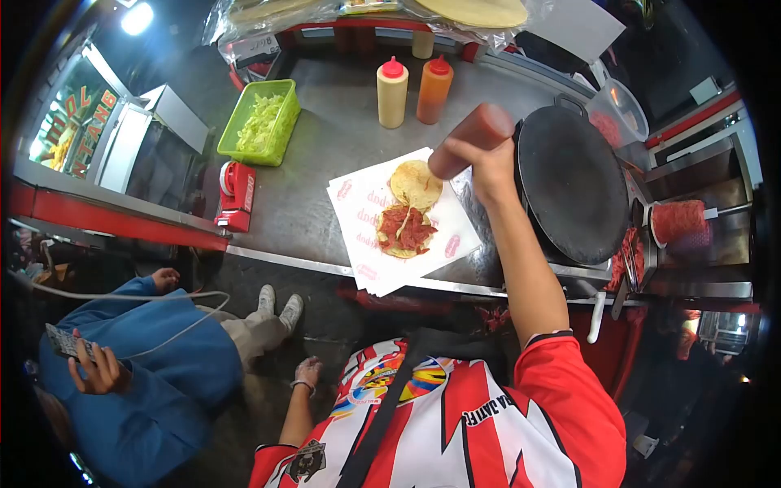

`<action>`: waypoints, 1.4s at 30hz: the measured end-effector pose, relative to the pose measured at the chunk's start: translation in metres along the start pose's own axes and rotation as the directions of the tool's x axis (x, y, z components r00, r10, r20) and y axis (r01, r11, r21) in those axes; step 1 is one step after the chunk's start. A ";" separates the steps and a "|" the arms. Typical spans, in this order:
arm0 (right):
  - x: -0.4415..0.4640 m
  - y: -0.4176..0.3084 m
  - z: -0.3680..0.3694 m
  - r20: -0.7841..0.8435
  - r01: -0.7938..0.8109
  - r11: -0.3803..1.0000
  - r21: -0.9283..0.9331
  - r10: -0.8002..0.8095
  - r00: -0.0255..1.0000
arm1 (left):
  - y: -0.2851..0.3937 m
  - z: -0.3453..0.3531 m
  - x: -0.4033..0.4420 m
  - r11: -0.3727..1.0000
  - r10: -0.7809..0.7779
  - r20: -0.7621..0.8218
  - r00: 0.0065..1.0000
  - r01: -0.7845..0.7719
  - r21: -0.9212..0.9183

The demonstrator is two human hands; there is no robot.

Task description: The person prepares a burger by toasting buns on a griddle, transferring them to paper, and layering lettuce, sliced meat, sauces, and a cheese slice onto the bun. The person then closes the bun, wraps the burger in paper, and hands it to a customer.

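Observation:
My right hand (486,167) is wrapped round a squeeze bottle of red sauce (472,140), tilted with its lower end close above the bread. Beneath it, an opened round bun (416,184) lies on white printed paper sheets (358,215). Thin streaks of sauce mark the bun's far half. Shredded reddish meat (407,231) covers the near half, with a pale sauce line on it. My left hand (307,372) hangs low at my side, away from the counter, with loose fingers and nothing visible in it. Something like a clear plastic glove covers it.
A green tub of shredded lettuce (259,122) and a red device (236,195) stand left. Two red-capped sauce bottles (392,93) are behind. Right are a black round griddle (572,183), a meat spit (679,221) and a white-handled knife (597,317). A person in blue (154,350) holds a phone.

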State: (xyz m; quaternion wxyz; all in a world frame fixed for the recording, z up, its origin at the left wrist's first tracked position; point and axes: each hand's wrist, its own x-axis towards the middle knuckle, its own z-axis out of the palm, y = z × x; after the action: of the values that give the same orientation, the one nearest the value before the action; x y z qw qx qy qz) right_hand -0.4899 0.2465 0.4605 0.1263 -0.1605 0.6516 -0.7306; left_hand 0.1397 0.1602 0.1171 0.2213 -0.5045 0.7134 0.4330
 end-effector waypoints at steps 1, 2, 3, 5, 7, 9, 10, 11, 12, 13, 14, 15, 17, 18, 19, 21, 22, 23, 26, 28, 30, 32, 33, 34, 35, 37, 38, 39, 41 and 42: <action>0.002 -0.007 0.001 -0.016 -0.020 1.000 0.002 0.020 1.000 | -0.016 0.002 -0.002 0.999 -0.022 0.027 0.999 0.021 0.045; -0.002 -0.011 0.007 -0.008 -0.002 1.000 0.029 0.003 1.000 | -0.031 0.003 -0.004 0.995 -0.042 0.050 0.998 0.038 0.092; -0.005 -0.017 0.019 0.001 0.022 0.998 0.058 -0.022 1.000 | -0.048 0.004 -0.003 0.993 -0.080 0.082 0.993 0.071 0.099; -0.009 -0.027 0.024 0.030 0.057 0.998 0.039 -0.058 0.998 | -0.068 0.010 0.005 0.986 -0.146 0.145 0.979 0.131 0.108; -0.019 -0.032 0.012 0.063 0.064 0.997 -0.050 -0.060 0.996 | -0.065 0.005 0.004 0.990 -0.143 0.089 0.986 0.142 0.013; -0.015 -0.036 0.003 -0.005 0.078 0.997 -0.017 -0.078 0.997 | -0.054 0.003 0.011 0.985 -0.147 0.065 0.987 0.152 -0.079; -0.010 -0.039 0.001 -0.018 0.074 0.997 -0.003 -0.074 0.997 | -0.050 0.002 0.015 0.980 -0.154 0.073 0.985 0.162 -0.117; -0.008 -0.043 -0.002 -0.034 0.071 0.997 0.014 -0.071 0.997 | -0.044 -0.002 0.021 0.974 -0.160 0.078 0.984 0.170 -0.151; -0.009 -0.046 0.004 -0.041 0.089 0.996 0.021 -0.088 0.995 | -0.027 -0.008 0.020 0.996 -0.085 0.037 0.996 0.086 -0.037; -0.014 -0.051 0.010 -0.031 0.100 0.995 0.015 -0.099 0.995 | -0.017 -0.012 0.026 0.999 -0.049 0.017 0.999 0.049 -0.005; -0.022 -0.057 0.015 -0.022 0.108 0.994 0.007 -0.108 0.994 | -0.008 -0.016 0.028 1.000 -0.014 0.001 1.000 0.014 0.028; -0.031 -0.063 0.016 -0.009 0.116 0.993 -0.001 -0.116 0.993 | 0.000 -0.018 0.030 0.998 0.021 -0.014 1.000 -0.020 0.058; -0.049 -0.076 0.009 0.072 0.058 0.996 0.068 -0.063 0.995 | 0.015 -0.024 0.040 0.995 0.045 -0.014 0.999 -0.044 0.095; -0.059 -0.081 0.006 0.093 0.037 0.993 0.114 -0.048 0.995 | 0.019 -0.023 0.040 0.992 0.056 -0.013 0.998 -0.054 0.112; -0.067 -0.084 0.003 0.111 0.011 0.987 0.158 -0.029 0.993 | 0.022 -0.021 0.038 0.998 0.052 0.007 0.999 -0.053 0.042; -0.078 -0.074 0.008 0.112 0.020 0.987 0.160 -0.038 0.993 | 0.011 -0.014 0.047 0.995 0.050 0.048 0.998 -0.045 -0.090; -0.085 -0.069 0.012 0.106 0.031 0.991 0.127 -0.044 0.993 | 0.010 -0.013 0.045 0.998 0.046 0.043 0.998 -0.044 -0.043; -0.092 -0.067 0.014 0.102 0.043 0.995 0.094 -0.052 0.993 | 0.009 -0.012 0.041 0.999 0.043 0.036 0.998 -0.043 0.002; -0.093 -0.067 -0.006 0.137 0.003 0.996 0.085 -0.015 0.991 | 0.017 -0.010 0.038 0.993 0.038 0.017 0.999 -0.039 0.108; -0.087 -0.076 -0.010 0.132 -0.004 0.996 0.086 -0.008 0.991 | 0.018 -0.007 0.023 0.988 0.018 0.020 1.000 -0.021 0.153; -0.083 -0.079 -0.002 0.119 0.006 0.992 0.127 -0.021 0.993 | 0.017 -0.005 0.013 0.991 -0.034 0.058 0.998 0.026 0.130; -0.085 -0.082 0.002 0.161 0.030 0.990 0.136 -0.052 0.986 | 0.017 -0.007 0.012 0.991 -0.062 0.065 0.996 0.053 0.127; -0.090 -0.090 0.002 0.201 0.029 0.991 0.130 -0.055 0.978 | 0.014 -0.006 0.014 0.989 -0.066 0.059 0.996 0.058 0.134; -0.092 -0.097 0.002 0.241 0.027 0.992 0.124 -0.056 0.969 | 0.010 -0.003 0.015 0.988 -0.071 0.053 0.996 0.064 0.140; -0.090 -0.102 0.000 0.244 0.034 0.990 0.139 -0.067 0.967 | 0.008 -0.001 0.019 0.992 -0.060 0.060 0.996 0.053 0.113; -0.079 -0.114 -0.006 0.253 0.043 0.984 0.170 -0.086 0.964 | 0.000 0.003 0.026 0.998 -0.042 0.073 0.996 0.037 0.058; -0.073 -0.124 -0.005 0.274 0.075 0.986 0.150 -0.114 0.955 | -0.002 0.003 0.027 0.995 -0.030 0.068 0.997 0.023 0.093; -0.064 -0.139 -0.005 0.335 0.117 0.984 0.137 -0.157 0.929 | 0.002 0.001 0.028 0.992 -0.016 0.062 0.998 0.008 0.128; -0.045 -0.148 -0.004 0.232 0.165 0.961 0.221 -0.216 0.948 | 0.002 -0.002 0.029 0.989 -0.012 0.058 0.998 0.003 0.146; -0.034 -0.133 -0.003 0.173 0.128 0.958 0.256 -0.175 0.969 | 0.000 0.000 0.036 0.992 -0.017 0.058 0.998 0.009 0.128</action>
State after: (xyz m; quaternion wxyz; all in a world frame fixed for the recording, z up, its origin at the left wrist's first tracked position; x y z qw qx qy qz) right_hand -0.4573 0.2787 0.5899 0.1512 -0.2639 0.5276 -0.7931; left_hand 0.1256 0.1410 0.0905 0.2770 -0.4811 0.7295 0.3996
